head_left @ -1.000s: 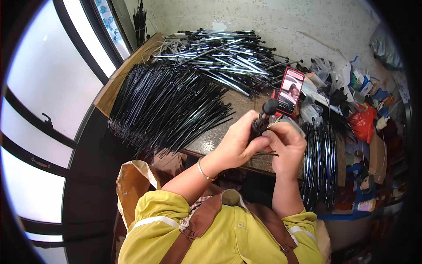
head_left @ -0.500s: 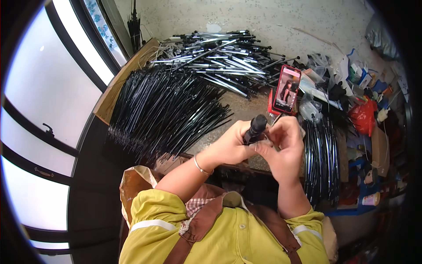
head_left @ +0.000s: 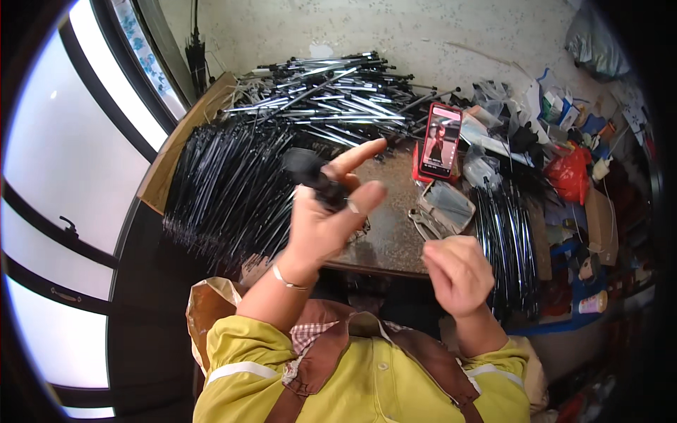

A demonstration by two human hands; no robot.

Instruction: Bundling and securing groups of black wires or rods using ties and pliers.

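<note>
My left hand (head_left: 321,225) is raised over the table, gripping a black rod-like piece (head_left: 305,166) with a thick rounded end, perhaps part of an umbrella frame. Its thumb and index finger stretch out to the right, and motion blurs it. My right hand (head_left: 460,275) is curled closed near the table's front edge, and whatever its fingers pinch is too small or hidden to make out. Just beyond it lie metal pliers (head_left: 422,224) and a small tray (head_left: 427,199) holding thin wire-like pieces.
Thin black rods (head_left: 233,183) cover the table's left side, below a heap of silver-and-black shafts (head_left: 352,95). A phone (head_left: 441,139) leans on a red box. More black rods (head_left: 504,247) lie at right, near a red bag (head_left: 568,176) and a cardboard box (head_left: 599,218).
My hands have moved apart: the left went left with the black piece, the right came down toward me. The pliers and the small tray are now uncovered.
</note>
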